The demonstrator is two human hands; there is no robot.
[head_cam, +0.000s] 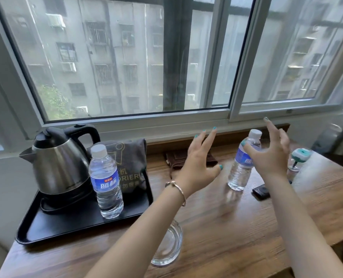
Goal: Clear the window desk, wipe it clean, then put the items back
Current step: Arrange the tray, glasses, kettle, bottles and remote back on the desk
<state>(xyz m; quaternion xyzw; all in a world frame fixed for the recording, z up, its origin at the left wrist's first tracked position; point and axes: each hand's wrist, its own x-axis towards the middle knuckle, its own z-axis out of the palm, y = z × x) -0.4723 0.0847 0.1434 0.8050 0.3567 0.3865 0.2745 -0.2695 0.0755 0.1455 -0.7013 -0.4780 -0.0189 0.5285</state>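
Just past the right grip (271, 155), fingers spread and holding nothing, stands a water bottle (243, 161) on the table (226, 227). Left grip (199, 163) is loose too. A rushed grab could tip that bottle toward the glass ashtray (167, 247).
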